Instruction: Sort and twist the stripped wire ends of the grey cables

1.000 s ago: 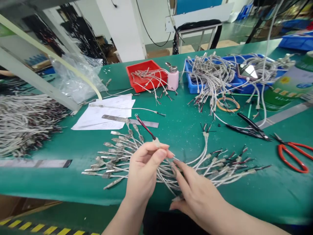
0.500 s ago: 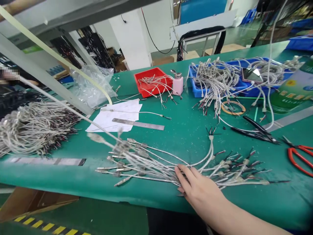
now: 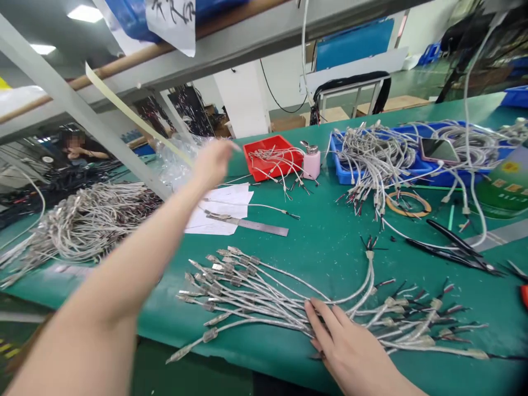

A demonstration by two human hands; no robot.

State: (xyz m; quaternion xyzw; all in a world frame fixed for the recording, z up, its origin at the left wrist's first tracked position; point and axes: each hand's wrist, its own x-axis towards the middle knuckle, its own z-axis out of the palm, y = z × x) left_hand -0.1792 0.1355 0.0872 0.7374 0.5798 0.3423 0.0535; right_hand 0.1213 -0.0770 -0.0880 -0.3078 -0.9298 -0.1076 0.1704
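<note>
My right hand (image 3: 346, 341) lies over the middle of a bundle of white USB cables (image 3: 268, 300), its fingers curled around them and the thumb mostly hidden. The USB plugs point left, and bare dark wire ends fan out to the right. Raised across the table, my left hand (image 3: 214, 162) is near the plastic bag (image 3: 173, 159) and the red tray (image 3: 258, 171). Motion smears its fingers, so I cannot make out whether anything is in them. Below that hand, a single cable (image 3: 264, 206) and a steel ruler (image 3: 264, 227) rest partly on white paper (image 3: 237, 198).
A large cable heap (image 3: 103, 217) lies left. Blue trays (image 3: 344, 176) of cables, a phone (image 3: 439, 150), a pink bottle (image 3: 312, 165), a tape ring (image 3: 408, 212), and black-handled pliers (image 3: 457, 245) are behind and right. A slanted metal post (image 3: 82, 104) and shelf (image 3: 247, 52) stand above. Another person (image 3: 76, 151) is in the background.
My left arm has come into view, reaching forward over the table. The white cable stretched to the upper left now lies with the bundle. My right hand stays on the cables; the view has tilted up.
</note>
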